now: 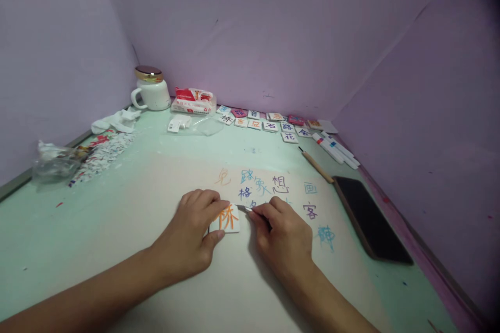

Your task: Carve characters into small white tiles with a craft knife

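Note:
A small white square tile (233, 225) with an orange Chinese character lies on the pale sheet (164, 302) in front of me. Thumb and fingers of my left hand (192, 231) grip it by its left part. In my right hand (284, 234) is a slim knife (244, 208), held like a pen, its metal blade at the tile's upper right corner. Most of the knife's handle is hidden by my fingers. Handwritten characters in several colours, such as a purple one (280, 184), cover the sheet beyond and beside my hands.
Several lettered tiles (270, 126) line the back, with white markers (332, 150) beside them. At right lie a wooden-handled tool (317, 165) and a phone (371, 221). A lidded white mug (154, 94), a red-and-white packet (194, 101), shavings (103, 153) and a plastic bag (57, 164) are further left.

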Tool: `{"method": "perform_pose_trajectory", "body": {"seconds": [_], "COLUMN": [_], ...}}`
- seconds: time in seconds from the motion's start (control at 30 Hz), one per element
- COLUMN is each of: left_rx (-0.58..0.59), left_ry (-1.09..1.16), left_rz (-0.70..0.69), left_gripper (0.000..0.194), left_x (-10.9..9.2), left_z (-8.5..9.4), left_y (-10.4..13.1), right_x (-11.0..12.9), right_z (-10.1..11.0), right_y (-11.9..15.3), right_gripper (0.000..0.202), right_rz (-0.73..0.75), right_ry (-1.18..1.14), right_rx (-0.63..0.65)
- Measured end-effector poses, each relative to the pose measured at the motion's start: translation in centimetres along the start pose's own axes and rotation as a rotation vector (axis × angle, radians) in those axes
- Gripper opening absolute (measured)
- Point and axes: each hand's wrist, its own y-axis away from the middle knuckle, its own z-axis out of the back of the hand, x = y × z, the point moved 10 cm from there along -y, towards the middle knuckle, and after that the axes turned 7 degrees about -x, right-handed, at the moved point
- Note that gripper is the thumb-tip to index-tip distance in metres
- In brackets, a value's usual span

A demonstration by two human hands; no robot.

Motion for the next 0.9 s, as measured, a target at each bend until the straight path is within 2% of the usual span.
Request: {"method": "perform_pose_trajectory", "body": {"seconds": [0.53,0.73,0.9], "left_rx": [0.007,0.023,-0.131], "left_ry": [-0.008,0.011,0.005], "left_rz": [-0.014,-0.023,-0.034], "left_gripper": [0.034,0.041,0.051], "left_x": [-0.1,-0.1,0.3], "left_z": [0.1,-0.1,1.3], "left_y": [-0.1,0.2,0.6], "right_x": [0.4,-1.0,-1.9], "right_z": [0.0,0.1,-0.2], "right_y": [-0.3,-0.2,-0.3], "right_gripper": [0.019,0.017,0.015], "right_rz": [0.003,-0.116,-0.168], "right_ry": [0.044,-0.105,-0.186], "right_rx": [-0.020,0.004,0.039]}}
